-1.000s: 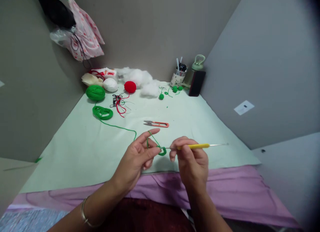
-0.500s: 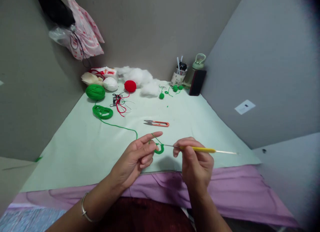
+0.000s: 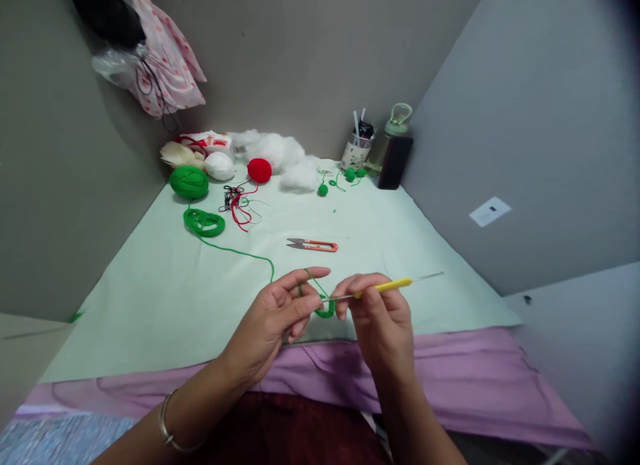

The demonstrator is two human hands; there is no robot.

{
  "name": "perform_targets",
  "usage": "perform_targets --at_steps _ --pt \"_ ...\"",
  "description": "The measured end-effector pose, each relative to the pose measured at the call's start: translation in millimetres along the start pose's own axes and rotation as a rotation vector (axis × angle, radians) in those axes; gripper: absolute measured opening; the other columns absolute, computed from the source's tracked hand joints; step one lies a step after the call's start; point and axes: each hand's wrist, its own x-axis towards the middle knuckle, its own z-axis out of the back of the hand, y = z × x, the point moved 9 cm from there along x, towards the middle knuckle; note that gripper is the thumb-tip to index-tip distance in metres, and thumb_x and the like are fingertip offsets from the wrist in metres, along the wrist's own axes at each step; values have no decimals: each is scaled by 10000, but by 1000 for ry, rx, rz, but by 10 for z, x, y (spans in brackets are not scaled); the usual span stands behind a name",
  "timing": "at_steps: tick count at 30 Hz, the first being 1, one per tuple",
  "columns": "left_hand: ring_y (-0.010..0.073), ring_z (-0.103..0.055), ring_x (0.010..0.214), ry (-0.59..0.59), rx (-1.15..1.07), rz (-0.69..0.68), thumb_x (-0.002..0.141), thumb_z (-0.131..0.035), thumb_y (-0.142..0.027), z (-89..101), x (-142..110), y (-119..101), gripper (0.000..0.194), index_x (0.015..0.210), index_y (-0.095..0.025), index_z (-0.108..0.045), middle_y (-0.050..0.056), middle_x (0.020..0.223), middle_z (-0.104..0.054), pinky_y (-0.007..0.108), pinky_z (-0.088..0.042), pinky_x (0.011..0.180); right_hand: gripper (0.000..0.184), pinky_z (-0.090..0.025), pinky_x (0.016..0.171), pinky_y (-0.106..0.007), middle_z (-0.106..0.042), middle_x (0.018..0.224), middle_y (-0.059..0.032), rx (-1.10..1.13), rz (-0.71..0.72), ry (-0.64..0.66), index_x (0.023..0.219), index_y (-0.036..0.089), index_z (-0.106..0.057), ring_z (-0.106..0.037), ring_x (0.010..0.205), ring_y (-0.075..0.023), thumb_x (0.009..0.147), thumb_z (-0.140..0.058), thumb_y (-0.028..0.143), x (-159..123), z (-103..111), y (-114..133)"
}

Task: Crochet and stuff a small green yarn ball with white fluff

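Observation:
My left hand point(image 3: 280, 315) pinches a small curved piece of green crochet point(image 3: 327, 311) between thumb and fingers. Green yarn runs over its raised index finger down to the piece. In my right hand point(image 3: 383, 318) is a crochet hook point(image 3: 393, 286) with a yellow handle, gripped like a pen. The hook's metal shaft reaches left to the crochet, its tip close to my left thumb; the exact loop it passes through is too small to tell. From my left hand the yarn trails back to a loose green coil point(image 3: 205, 223) and a green yarn ball point(image 3: 189, 182).
Orange-handled thread snips point(image 3: 313, 245) lie just beyond my hands. Farther back are a red yarn ball point(image 3: 259, 171), a white yarn ball point(image 3: 219, 165), white stuffing point(image 3: 280, 155), tangled black thread point(image 3: 233, 198) and small green balls point(image 3: 323, 190). A phone point(image 3: 395, 163) leans against a bottle point(image 3: 399, 121) beside a pen cup point(image 3: 357, 151).
My right hand has moved left, closer to my left hand, and the hook has tilted, its back end rising. The hook's tip now lies across the crochet near my left thumb.

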Motion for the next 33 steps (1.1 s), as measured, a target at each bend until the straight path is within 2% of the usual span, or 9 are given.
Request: perform_targets --at_steps 3,6,10,13,18,20,22,26,33 --pt "-19 -377 486 -25 38 -29 830 -793 -267 28 -13 -18 382 1205 -248 -718 -50 801 -524 143 -240 438 217 -573 634 -300 -736 932 -39 -217 137 16 1030 243 -686 -677 694 -143 1038 -470 220 -61 -7 168" --pt "-16 -378 475 -26 20 -30 800 -821 -256 26 -14 -6 449 1233 -253 -700 -54 788 -532 142 -228 421 240 -596 739 -306 -744 995 -36 -685 377 102 1144 276 -699 -716 845 -170 977 -580 151 -207 -149 346" --pt "-6 -298 438 66 -123 92 811 -812 -287 -48 4 90 466 1250 -193 -689 -78 637 -463 140 -209 407 409 -610 787 -303 -726 1083 -46 -1002 578 168 1223 319 -706 -715 970 -195 893 -680 80 -347 -276 390" --pt "-13 -267 439 68 -164 137 805 -814 -262 -34 18 103 442 1223 -173 -701 -65 654 -491 134 -205 405 292 -606 725 -339 -719 980 -54 -758 464 81 1166 285 -722 -703 867 -192 953 -594 133 -254 -129 363" --pt "-23 -380 458 -31 38 -40 796 -822 -239 47 23 -35 447 1228 -258 -709 -40 840 -555 134 -255 402 224 -498 474 -249 -658 708 -9 -197 123 -67 1004 216 -706 -589 519 -118 1025 -483 217 -67 75 125" --pt "-11 -429 485 -57 127 -88 803 -821 -243 42 8 -53 498 1278 -298 -685 -43 852 -561 133 -306 424 204 -520 518 -256 -659 745 -13 -325 167 -37 1015 223 -716 -609 576 -125 1012 -513 199 -86 19 147" --pt "-8 -432 489 -58 132 -86 816 -812 -253 22 -2 -32 530 1320 -303 -659 -45 840 -564 131 -312 431 217 -560 632 -278 -669 853 -31 -630 349 -1 1065 249 -739 -648 725 -145 961 -591 128 -176 -82 258" --pt "-20 -355 451 38 -33 46 832 -794 -266 -59 -1 74 489 1304 -233 -673 -54 758 -518 130 -237 405 394 -579 757 -297 -669 1042 -55 -969 646 41 1191 289 -726 -664 931 -176 889 -659 44 -375 -252 367" --pt "-42 -243 438 50 -174 117 858 -721 -177 39 24 39 289 1145 -158 -756 -21 797 -556 135 -174 402 206 -539 618 -301 -690 864 -39 -276 226 -125 994 233 -739 -628 666 -137 987 -545 164 -85 121 191"
